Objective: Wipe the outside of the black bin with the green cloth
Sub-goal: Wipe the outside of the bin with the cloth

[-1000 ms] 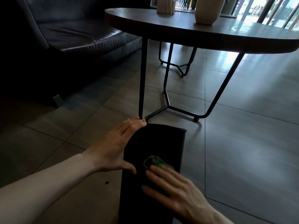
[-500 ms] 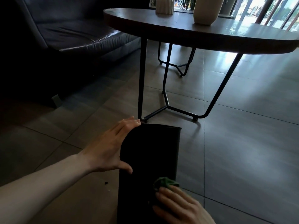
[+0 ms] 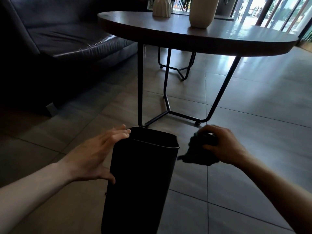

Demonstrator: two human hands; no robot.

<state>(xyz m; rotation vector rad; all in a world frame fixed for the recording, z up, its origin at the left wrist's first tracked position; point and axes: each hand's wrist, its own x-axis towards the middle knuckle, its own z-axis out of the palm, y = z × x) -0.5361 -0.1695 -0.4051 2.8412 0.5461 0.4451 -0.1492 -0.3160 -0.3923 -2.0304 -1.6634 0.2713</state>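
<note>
The black bin stands on the tiled floor at bottom centre, with its open rim facing away from me. My left hand lies flat against the bin's left side, fingers spread up to the rim and thumb on the near face. My right hand is to the right of the bin, apart from it, and grips the bunched green cloth. A loose corner of the cloth hangs toward the bin's right edge, near its top.
A round dark table on thin black metal legs stands just beyond the bin, with two pale vases on top. A dark leather sofa fills the left side. Tiled floor spreads to the right.
My right hand left the bin's near face and swung up to its right with the cloth. The bin now looks more upright. My left hand stayed on its left side.
</note>
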